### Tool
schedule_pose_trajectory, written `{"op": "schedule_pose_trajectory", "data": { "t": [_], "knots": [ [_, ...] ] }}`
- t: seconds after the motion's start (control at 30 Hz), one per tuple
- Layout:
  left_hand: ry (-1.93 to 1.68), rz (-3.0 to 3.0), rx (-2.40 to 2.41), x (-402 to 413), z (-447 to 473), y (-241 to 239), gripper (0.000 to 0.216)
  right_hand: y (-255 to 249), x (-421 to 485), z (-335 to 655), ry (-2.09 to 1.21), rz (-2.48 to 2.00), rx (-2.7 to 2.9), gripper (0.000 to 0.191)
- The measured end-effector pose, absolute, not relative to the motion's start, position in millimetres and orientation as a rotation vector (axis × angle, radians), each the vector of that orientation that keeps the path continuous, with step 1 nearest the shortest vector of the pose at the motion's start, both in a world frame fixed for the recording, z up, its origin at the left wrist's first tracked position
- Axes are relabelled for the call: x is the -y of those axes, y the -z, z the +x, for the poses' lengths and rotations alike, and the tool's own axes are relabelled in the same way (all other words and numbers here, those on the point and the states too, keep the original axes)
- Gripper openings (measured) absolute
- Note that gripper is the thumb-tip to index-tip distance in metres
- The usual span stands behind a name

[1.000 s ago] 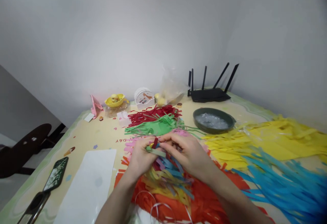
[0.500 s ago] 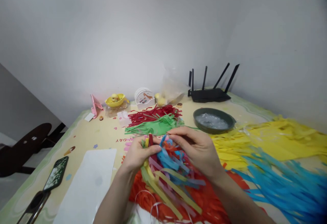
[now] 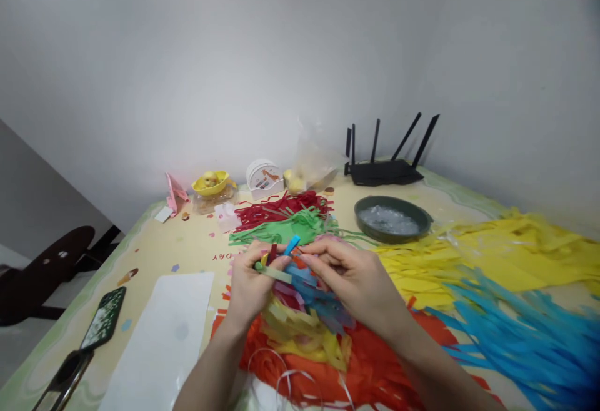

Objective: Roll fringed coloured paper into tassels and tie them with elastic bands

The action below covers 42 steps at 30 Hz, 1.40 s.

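Both hands work close together at the centre: the left hand (image 3: 253,280) is closed in a pinch, thumb against curled fingers, on a bundle of thin, multicoloured, paper-like strips (image 3: 304,330), while the right hand (image 3: 359,273) has thumb and forefinger drawn nearly together beside it; whether they grip a strip, I cannot tell. The bundle hangs between and below the hands, over the orange-red fringed sheet (image 3: 384,361).

Largest is the table with a pale yellow, green-edged printed cover (image 3: 182,255). On it, to the right, lie a broad bright-yellow fringed pile (image 3: 515,258) and a sky-blue fringed pile (image 3: 525,336); to the left, a smooth white rectangular sheet (image 3: 162,330). Beyond the hands is a smaller light-green fringed bunch (image 3: 281,230). Smallest is the flat blue strip end (image 3: 292,245) standing up beside the left thumb.

Judging by the fingers, the step in hand is sorting or arranging strip ends at the pinch. Such a move calls for a firm left hold and a fine right fingertip grasp.

Half a second ago the strips trailed longer toward the lower right; now they droop in a shorter, tighter mass, and the blue end pokes upward.
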<state>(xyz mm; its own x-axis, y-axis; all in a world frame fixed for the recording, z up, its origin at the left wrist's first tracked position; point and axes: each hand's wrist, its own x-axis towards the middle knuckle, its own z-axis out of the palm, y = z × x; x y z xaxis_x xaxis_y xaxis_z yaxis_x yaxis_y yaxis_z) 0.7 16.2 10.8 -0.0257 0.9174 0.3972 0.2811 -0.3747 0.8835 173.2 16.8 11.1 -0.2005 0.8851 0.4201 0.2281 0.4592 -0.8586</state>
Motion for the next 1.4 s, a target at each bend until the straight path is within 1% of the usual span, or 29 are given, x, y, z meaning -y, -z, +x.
{"op": "schedule_pose_trajectory", "data": {
  "t": [0.07,0.13,0.2,0.27,0.3,0.37,0.43,0.57,0.63,0.73,0.83,0.93,1.03,1.13,1.2,1.33,1.4],
  "knots": [
    [-1.447,1.807,-1.271,-16,1,-9,0.012,-11,-18,173,-0.889,-0.958,1.659,0.021],
    [-1.459,1.994,-1.260,-15,2,-6,0.014,-11,-22,173,-0.963,-0.940,1.607,0.025],
    [-1.453,2.177,-1.234,-13,2,-2,0.019,-10,-27,173,-1.061,-0.916,1.581,0.031],
    [-1.433,2.312,-1.210,-12,3,0,0.026,-8,-34,173,-1.150,-0.890,1.593,0.028],
    [-1.429,2.358,-1.205,-12,3,2,0.029,-7,-37,173,-1.155,-0.877,1.605,0.026],
    [-1.413,2.413,-1.208,-12,3,3,0.033,-6,-40,173,-1.063,-0.843,1.584,0.022],
    [-1.387,2.421,-1.229,-13,3,4,0.032,-5,-40,175,-0.944,-0.778,1.418,0.018],
    [-1.305,2.268,-1.247,-20,2,3,0.015,-9,-33,184,-0.823,-0.591,0.935,0.013],
    [-1.262,2.093,-1.220,-23,1,2,0.009,-12,-29,189,-0.758,-0.636,0.985,0.011],
    [-1.211,1.862,-1.129,-26,1,0,0.013,-16,-25,189,-0.708,-0.821,1.414,0.009],
    [-1.152,1.816,-1.041,-25,2,-2,0.013,-16,-25,178,-0.711,-0.877,1.719,0.011],
    [-1.095,1.806,-1.009,-24,3,-4,0.019,-12,-26,170,-0.819,-0.876,1.793,0.015],
    [-1.037,1.654,-0.966,-23,1,-8,0.020,-10,-28,170,-0.957,-0.850,1.734,0.017],
    [-0.976,1.467,-0.877,-24,-2,-13,0.029,-11,-30,173,-1.064,-0.767,1.671,0.018],
    [-1.013,1.390,-0.860,-25,-4,-14,0.032,-11,-30,173,-1.043,-0.730,1.670,0.017],
    [-1.216,1.237,-1.020,-27,-4,-10,0.028,-9,-28,171,-0.815,-0.839,1.551,0.017],
    [-1.326,1.235,-1.098,-27,-4,-8,0.024,-9,-25,171,-0.770,-0.904,1.542,0.018]
  ]
}}
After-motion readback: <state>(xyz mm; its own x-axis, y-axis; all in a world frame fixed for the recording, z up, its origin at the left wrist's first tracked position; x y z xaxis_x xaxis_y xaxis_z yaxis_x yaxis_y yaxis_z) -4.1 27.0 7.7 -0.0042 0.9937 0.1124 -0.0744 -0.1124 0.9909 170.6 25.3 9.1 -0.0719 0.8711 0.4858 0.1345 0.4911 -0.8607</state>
